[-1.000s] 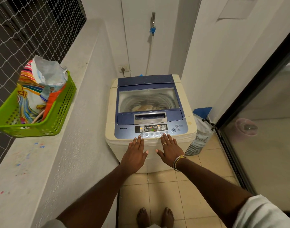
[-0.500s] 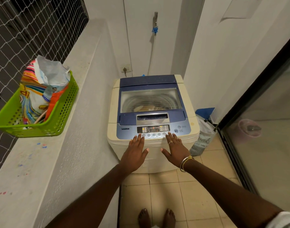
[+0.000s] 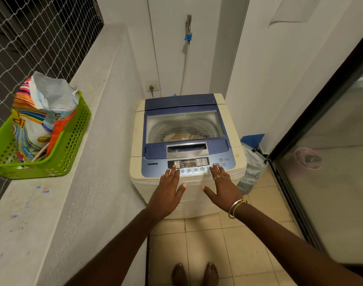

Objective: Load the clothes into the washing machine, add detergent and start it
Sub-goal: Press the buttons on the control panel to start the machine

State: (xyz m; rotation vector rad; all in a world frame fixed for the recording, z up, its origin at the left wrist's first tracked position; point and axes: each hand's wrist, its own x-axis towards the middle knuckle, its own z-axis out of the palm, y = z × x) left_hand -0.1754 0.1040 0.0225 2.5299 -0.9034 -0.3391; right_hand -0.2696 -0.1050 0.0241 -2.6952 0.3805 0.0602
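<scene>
A cream and blue top-loading washing machine (image 3: 137,129) stands in front of me with its clear lid (image 3: 184,125) closed. Pale clothes (image 3: 183,137) show through the lid inside the drum. The control panel (image 3: 189,163) is lit, with a row of round buttons below it. My left hand (image 3: 166,193) lies flat with fingers spread, fingertips at the panel's left end. My right hand (image 3: 223,187), with a ring and bangles, is also spread; its fingertips reach the right end of the button row near the start button (image 3: 217,165). Neither hand holds anything.
A green basket (image 3: 59,159) on the grey ledge (image 3: 53,213) at left holds a colourful detergent bag (image 3: 38,120). A white laundry bag (image 3: 251,172) stands right of the machine. A glass sliding door (image 3: 331,182) runs along the right. A tap (image 3: 189,27) and socket (image 3: 152,87) are on the back wall.
My right hand has slid to the right along the button row, from near the middle toward the start button. My left hand has stayed at the panel's left end.
</scene>
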